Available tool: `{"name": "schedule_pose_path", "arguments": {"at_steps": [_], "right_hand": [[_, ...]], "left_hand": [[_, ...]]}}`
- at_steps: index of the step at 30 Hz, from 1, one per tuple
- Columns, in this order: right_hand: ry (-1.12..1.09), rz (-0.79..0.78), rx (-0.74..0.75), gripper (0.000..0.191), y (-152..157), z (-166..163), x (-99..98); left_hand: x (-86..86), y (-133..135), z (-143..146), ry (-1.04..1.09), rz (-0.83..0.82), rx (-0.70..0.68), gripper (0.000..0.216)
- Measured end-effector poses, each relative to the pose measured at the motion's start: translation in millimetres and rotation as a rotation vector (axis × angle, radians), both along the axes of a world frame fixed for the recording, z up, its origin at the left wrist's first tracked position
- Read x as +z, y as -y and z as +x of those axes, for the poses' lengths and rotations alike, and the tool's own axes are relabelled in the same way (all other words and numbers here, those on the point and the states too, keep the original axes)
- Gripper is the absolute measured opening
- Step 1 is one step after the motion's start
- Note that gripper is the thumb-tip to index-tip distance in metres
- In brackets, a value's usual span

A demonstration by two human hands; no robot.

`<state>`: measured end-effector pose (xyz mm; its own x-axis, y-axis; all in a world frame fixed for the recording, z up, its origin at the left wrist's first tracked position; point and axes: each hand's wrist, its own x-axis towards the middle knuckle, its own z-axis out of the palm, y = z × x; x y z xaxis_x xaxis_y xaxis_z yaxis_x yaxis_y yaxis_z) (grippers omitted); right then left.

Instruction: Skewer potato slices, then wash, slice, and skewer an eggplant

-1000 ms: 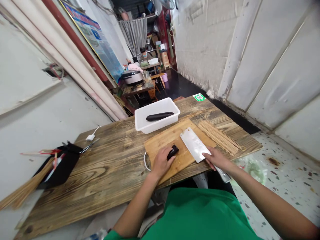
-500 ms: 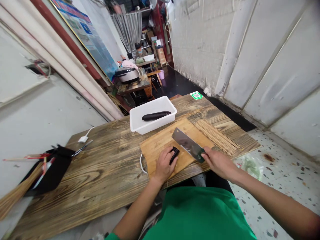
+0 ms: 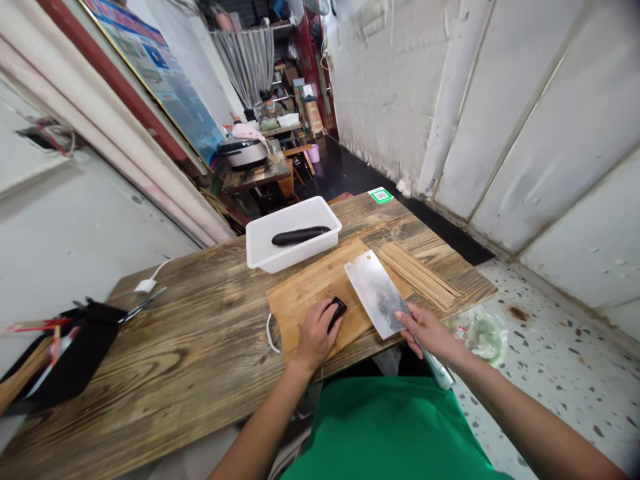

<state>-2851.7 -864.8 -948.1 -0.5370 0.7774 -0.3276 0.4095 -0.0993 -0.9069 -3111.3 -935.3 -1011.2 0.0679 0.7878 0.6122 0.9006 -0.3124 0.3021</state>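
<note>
My left hand [image 3: 316, 332] is closed around a short dark piece of eggplant [image 3: 338, 310] on the wooden cutting board [image 3: 295, 293]. My fingers hide part of the piece. In my right hand [image 3: 425, 328] is a cleaver [image 3: 376, 293], gripped where the blade meets the handle. Its broad blade lies tilted over the right part of the board, bright face upward, apart from the piece. Behind the board, a whole dark eggplant [image 3: 300, 236] rests in a white plastic tub [image 3: 257, 253].
Thin bamboo skewers [image 3: 420, 273] lie in a bundle right of the board. A black holder [image 3: 75, 373] with utensils and a white plug [image 3: 146, 285] sit at the left. A green code sticker [image 3: 381, 195] marks the far corner. Another person [image 3: 273, 107] sits far back.
The cleaver has rolled in my right hand, so its blade now shows a bright, broad face instead of a dark one. My left hand keeps hold of the eggplant piece. The view has shifted slightly.
</note>
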Motion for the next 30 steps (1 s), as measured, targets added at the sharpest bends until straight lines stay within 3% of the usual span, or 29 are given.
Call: {"name": "schedule_pose_path", "arguments": {"at_steps": [4,7,10,14,19,24,30], "right_hand": [[0.506,0.629,0.133,0.021,13,4,14.6],[0.778,0.774,0.315,0.021,22,4,31.3],[0.893,0.869,0.408,0.017,28,3,44.1],[0.926,0.917,0.499,0.009,26,-2,58.3],[0.958,0.899,0.572,0.021,23,-9,69.6],[0.898,0.963,0.6,0.028,21,-5,67.0],[0.883,0.895,0.604,0.027,14,-1,70.3]], "left_hand": [[0.8,3,1,-0.015,0.04,-0.051,0.031],[6.1,6,0,-0.062,0.004,-0.095,0.031],[16.3,8,-3,-0.148,-0.135,-0.144,0.039],[34.0,8,-9,-0.277,-0.371,-0.236,0.048],[49.7,4,-8,-0.403,-0.453,-0.265,0.041],[46.0,3,-12,-0.38,-0.433,-0.294,0.041],[38.2,2,-27,-0.354,-0.437,-0.306,0.044]]}}
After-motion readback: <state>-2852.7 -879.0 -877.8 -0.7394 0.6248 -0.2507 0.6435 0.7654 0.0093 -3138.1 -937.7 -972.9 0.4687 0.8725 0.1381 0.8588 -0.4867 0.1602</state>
